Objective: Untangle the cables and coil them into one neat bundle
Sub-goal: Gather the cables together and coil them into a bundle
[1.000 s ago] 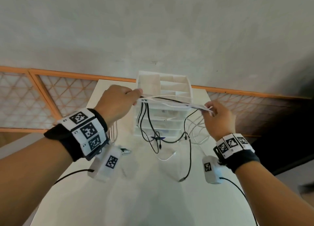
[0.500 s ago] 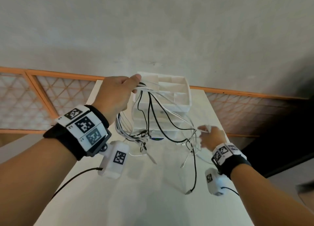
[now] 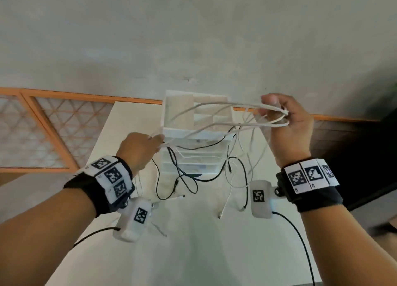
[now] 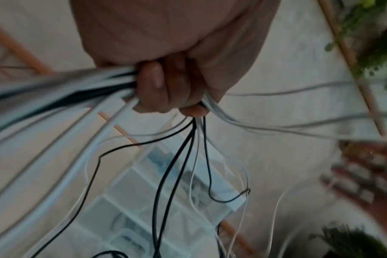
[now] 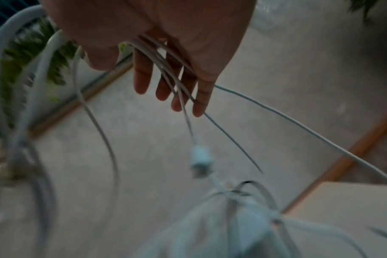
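Note:
A tangle of white cables and black cables hangs between my two hands above the table. My left hand grips a bunch of both colours in its fist; the left wrist view shows its curled fingers round the strands. My right hand is raised at the right. Loops of white cable lie across it between the thumb and straight fingers. Below it dangles a white plug. Loose ends trail onto the table.
A white drawer organizer with an open top tray stands at the far end of the white table, right behind the cables. An orange lattice railing runs behind the table. Concrete floor lies beyond.
My right hand has risen from low beside the table to up and right, lifting white loops with it. My left hand has come down from the organizer's top.

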Demonstrator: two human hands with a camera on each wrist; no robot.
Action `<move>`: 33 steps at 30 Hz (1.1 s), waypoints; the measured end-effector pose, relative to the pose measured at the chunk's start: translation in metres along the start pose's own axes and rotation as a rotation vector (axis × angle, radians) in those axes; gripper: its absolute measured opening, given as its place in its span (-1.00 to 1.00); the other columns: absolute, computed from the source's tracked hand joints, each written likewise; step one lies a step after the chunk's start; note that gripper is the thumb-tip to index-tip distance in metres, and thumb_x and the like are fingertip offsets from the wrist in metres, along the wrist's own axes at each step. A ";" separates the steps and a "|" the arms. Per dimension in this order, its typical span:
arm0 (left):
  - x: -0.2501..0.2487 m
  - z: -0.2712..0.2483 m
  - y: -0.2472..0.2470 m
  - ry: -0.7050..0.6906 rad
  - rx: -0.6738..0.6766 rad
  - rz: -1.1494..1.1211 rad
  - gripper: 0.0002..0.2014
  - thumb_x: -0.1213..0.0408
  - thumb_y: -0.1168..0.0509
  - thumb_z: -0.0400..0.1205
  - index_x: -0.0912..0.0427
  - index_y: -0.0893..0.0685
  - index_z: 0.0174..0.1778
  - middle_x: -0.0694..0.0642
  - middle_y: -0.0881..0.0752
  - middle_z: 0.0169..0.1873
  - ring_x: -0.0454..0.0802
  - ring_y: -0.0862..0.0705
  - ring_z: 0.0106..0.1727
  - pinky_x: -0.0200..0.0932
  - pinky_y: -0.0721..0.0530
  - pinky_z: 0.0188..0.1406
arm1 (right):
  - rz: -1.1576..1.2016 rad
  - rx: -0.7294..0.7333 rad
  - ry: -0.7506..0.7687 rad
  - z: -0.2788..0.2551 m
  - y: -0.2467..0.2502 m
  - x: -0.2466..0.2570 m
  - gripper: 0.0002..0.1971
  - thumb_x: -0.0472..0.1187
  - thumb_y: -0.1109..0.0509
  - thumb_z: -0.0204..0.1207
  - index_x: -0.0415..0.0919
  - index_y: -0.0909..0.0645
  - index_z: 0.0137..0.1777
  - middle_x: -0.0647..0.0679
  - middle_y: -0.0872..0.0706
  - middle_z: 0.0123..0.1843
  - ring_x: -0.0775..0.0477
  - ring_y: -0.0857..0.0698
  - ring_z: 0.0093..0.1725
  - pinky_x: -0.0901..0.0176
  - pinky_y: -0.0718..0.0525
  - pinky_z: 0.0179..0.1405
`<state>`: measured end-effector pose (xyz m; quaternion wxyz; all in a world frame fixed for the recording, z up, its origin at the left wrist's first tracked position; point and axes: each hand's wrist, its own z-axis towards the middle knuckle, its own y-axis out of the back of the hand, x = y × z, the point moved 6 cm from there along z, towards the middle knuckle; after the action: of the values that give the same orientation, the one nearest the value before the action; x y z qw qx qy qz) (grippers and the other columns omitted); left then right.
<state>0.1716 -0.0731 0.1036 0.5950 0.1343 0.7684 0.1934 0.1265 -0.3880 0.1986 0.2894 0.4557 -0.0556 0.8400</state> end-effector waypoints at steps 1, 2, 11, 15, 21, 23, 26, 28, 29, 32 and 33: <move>0.000 0.001 0.008 -0.005 -0.034 -0.075 -0.59 0.03 -0.33 0.67 0.29 -0.64 -0.38 0.04 -0.37 -0.67 0.05 -0.28 -0.59 -0.19 -0.26 -0.51 | -0.176 0.010 -0.034 0.000 0.006 -0.013 -0.86 -0.09 -0.41 0.66 -0.10 -0.74 -0.08 -0.12 -0.78 -0.19 -0.03 -0.72 -0.22 0.08 -0.68 -0.16; -0.001 0.003 0.017 -0.012 -0.066 -0.159 -0.59 0.01 -0.34 0.66 0.27 -0.63 -0.37 0.06 -0.34 -0.62 0.04 -0.25 -0.57 -0.17 -0.24 -0.50 | -0.351 0.064 -0.106 -0.003 0.012 -0.033 -0.84 -0.13 -0.39 0.66 -0.09 -0.70 -0.16 -0.03 -0.75 -0.25 0.04 -0.67 -0.29 0.13 -0.63 -0.22; -0.032 0.008 0.040 -0.099 -0.025 -0.447 -0.63 0.04 -0.34 0.68 0.18 -0.51 -0.35 -0.02 -0.20 -0.68 -0.07 -0.09 -0.68 -0.28 -0.06 -0.63 | -0.989 0.428 -0.710 -0.089 0.046 -0.164 -0.73 -0.03 -0.25 0.68 -0.10 -0.76 0.08 -0.23 -0.81 0.06 -0.32 -0.74 0.14 0.05 -0.67 -0.01; -0.036 0.003 0.022 -0.102 0.030 -0.384 -0.63 0.04 -0.34 0.68 0.19 -0.55 -0.35 0.06 -0.20 -0.56 -0.03 -0.10 -0.61 -0.23 -0.08 -0.60 | -0.697 0.267 -0.664 -0.051 0.030 -0.143 -0.70 0.06 -0.35 0.56 -0.16 -0.73 -0.18 -0.17 -0.80 -0.32 -0.27 -0.81 -0.28 -0.19 -0.83 -0.16; -0.049 -0.005 0.023 -0.151 0.084 -0.407 -0.64 0.03 -0.32 0.69 0.19 -0.54 -0.32 -0.04 -0.21 -0.66 -0.08 -0.11 -0.66 -0.27 -0.08 -0.64 | -0.680 0.044 -0.142 -0.009 0.023 -0.079 -0.74 0.02 -0.30 0.70 -0.09 -0.73 -0.07 -0.14 -0.72 -0.18 -0.20 -0.68 -0.19 0.06 -0.58 -0.13; -0.055 -0.007 0.029 -0.191 0.096 -0.423 -0.65 0.03 -0.31 0.70 0.18 -0.53 -0.31 -0.07 -0.20 -0.68 -0.09 -0.09 -0.67 -0.24 -0.07 -0.62 | -0.716 0.191 -0.182 -0.023 0.017 -0.105 -0.71 0.07 -0.42 0.62 -0.05 -0.73 0.23 -0.21 -0.72 0.17 -0.22 -0.74 0.08 -0.05 -0.70 0.10; -0.056 -0.011 0.033 -0.246 0.108 -0.385 -0.62 0.03 -0.31 0.70 0.15 -0.51 -0.38 -0.08 -0.18 -0.67 -0.05 -0.08 -0.63 -0.21 -0.07 -0.58 | -0.904 0.753 -0.506 -0.078 0.011 -0.167 -0.09 0.09 -0.58 0.46 -0.02 -0.21 0.73 -0.18 -0.25 0.72 -0.21 -0.30 0.68 -0.07 -0.29 0.67; -0.055 -0.014 0.033 -0.285 0.120 -0.310 -0.51 0.02 -0.33 0.69 0.03 -0.41 -0.56 0.01 -0.15 -0.61 0.00 -0.07 -0.59 -0.21 -0.09 -0.55 | -0.918 0.914 -0.565 -0.095 0.006 -0.170 0.00 -0.02 -0.60 0.45 -0.06 -0.06 0.77 -0.13 -0.17 0.77 -0.14 -0.22 0.72 0.06 -0.22 0.67; -0.054 -0.016 0.031 -0.300 0.122 -0.257 -0.45 0.00 -0.34 0.68 0.01 -0.34 -0.63 0.07 -0.14 -0.57 0.00 -0.08 -0.59 -0.21 -0.11 -0.54 | -0.852 0.889 -0.512 -0.090 -0.002 -0.159 -0.07 -0.12 -0.58 0.46 -0.05 -0.13 0.76 -0.11 -0.25 0.73 -0.13 -0.32 0.67 0.10 -0.31 0.60; -0.056 -0.025 0.018 -0.344 0.186 -0.106 -0.46 -0.07 -0.34 0.65 0.11 -0.32 -0.54 0.15 -0.18 -0.48 0.00 -0.12 -0.60 -0.23 -0.17 -0.54 | -0.500 0.674 -0.244 -0.061 -0.040 -0.082 -0.33 -0.28 -0.52 0.46 0.08 -0.45 0.57 0.07 -0.56 0.51 0.00 -0.63 0.38 0.16 -0.61 0.26; -0.058 -0.029 0.012 -0.354 0.234 -0.074 -0.48 -0.10 -0.34 0.64 0.17 -0.37 -0.46 0.16 -0.19 -0.47 -0.01 -0.13 -0.59 -0.23 -0.17 -0.54 | -0.353 0.649 -0.147 -0.054 -0.057 -0.048 -0.38 -0.30 -0.52 0.46 0.09 -0.51 0.50 0.13 -0.62 0.43 0.09 -0.67 0.29 0.20 -0.65 0.16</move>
<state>0.1583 -0.0920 0.1656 0.7077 0.2060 0.6737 0.0544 0.1371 -0.3421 0.1194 0.2655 0.5852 0.2720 0.7163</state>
